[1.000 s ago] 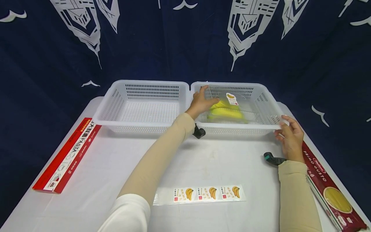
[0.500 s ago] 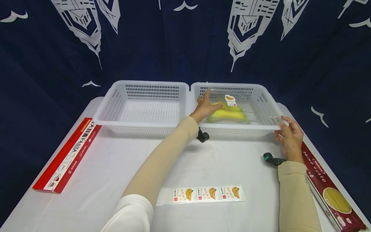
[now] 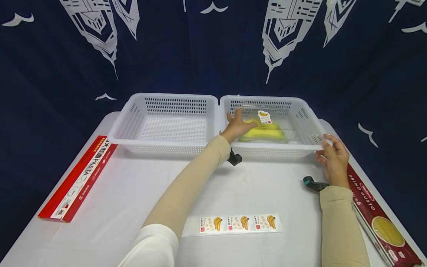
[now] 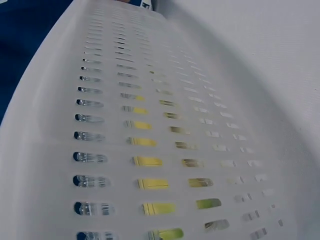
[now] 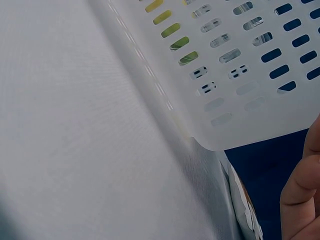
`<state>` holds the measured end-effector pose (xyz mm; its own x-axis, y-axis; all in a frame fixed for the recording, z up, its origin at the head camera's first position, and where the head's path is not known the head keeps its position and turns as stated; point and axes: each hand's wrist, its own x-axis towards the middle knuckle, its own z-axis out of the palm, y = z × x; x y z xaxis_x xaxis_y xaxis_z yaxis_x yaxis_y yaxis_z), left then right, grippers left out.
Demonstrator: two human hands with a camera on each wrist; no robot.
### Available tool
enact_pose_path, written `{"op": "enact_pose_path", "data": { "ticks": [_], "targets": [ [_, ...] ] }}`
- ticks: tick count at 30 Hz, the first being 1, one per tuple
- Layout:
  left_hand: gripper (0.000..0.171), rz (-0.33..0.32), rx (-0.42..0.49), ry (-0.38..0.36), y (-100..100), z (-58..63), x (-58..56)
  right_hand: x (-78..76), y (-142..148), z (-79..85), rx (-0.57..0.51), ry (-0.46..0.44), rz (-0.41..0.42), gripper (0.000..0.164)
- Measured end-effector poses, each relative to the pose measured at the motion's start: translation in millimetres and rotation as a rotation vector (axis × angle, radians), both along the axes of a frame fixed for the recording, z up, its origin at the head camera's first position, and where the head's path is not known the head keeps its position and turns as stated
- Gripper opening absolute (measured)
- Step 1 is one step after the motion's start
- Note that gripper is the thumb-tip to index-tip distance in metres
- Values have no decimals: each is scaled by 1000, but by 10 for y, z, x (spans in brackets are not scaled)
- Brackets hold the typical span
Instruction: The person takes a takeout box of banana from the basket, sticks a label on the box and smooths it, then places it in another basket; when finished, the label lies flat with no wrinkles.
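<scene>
A clear plastic package of yellow-green bananas (image 3: 267, 133) lies in the right white basket (image 3: 273, 145), with a banana-picture label (image 3: 264, 116) on top. My left hand (image 3: 238, 126) is inside that basket at the package's left end, fingers spread and thumb over the package. In the left wrist view, only the slotted basket wall (image 4: 115, 150) shows, with yellow behind it. My right hand (image 3: 335, 159) holds the basket's front right corner at the rim. Its curled fingers (image 5: 300, 195) appear beside the basket in the right wrist view.
An identical white basket (image 3: 163, 142) stands to the left, touching or nearly touching the right one. A red pasta box (image 3: 78, 180) lies at the table's left edge, a dark red pasta pack (image 3: 377, 211) at the right. A strip of banana labels (image 3: 238, 224) lies in front.
My left hand has come down and slightly right, its fingers spreading away from the package's upper left edge. The package has settled lower in the basket. My right hand stays at the corner.
</scene>
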<state>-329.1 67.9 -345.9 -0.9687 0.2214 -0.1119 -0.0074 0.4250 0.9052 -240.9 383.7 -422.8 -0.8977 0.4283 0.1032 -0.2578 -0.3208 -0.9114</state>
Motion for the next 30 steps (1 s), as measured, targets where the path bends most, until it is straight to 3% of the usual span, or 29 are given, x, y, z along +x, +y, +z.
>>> {"op": "enact_pose_path", "data": {
  "ticks": [4,8,13,19,24,30],
  "targets": [
    [90,-20,14,34,-42,5,9,-4,-20,-4,9,-14,-14,23],
    [92,-61,43,115,-106,42,22,-18,-12,-8,3,-14,-9,24],
    [89,-120,81,225,-245,120,122,-47,8,-12,-11,-25,1,23],
    [79,-212,165,291,-490,136,373,-59,15,-22,11,-58,-4,24],
    [73,-288,260,344,-746,58,652,-16,19,-28,23,-76,10,24],
    [66,-270,255,380,-1140,-83,966,47,33,1,87,-167,-28,26]
  ]
}}
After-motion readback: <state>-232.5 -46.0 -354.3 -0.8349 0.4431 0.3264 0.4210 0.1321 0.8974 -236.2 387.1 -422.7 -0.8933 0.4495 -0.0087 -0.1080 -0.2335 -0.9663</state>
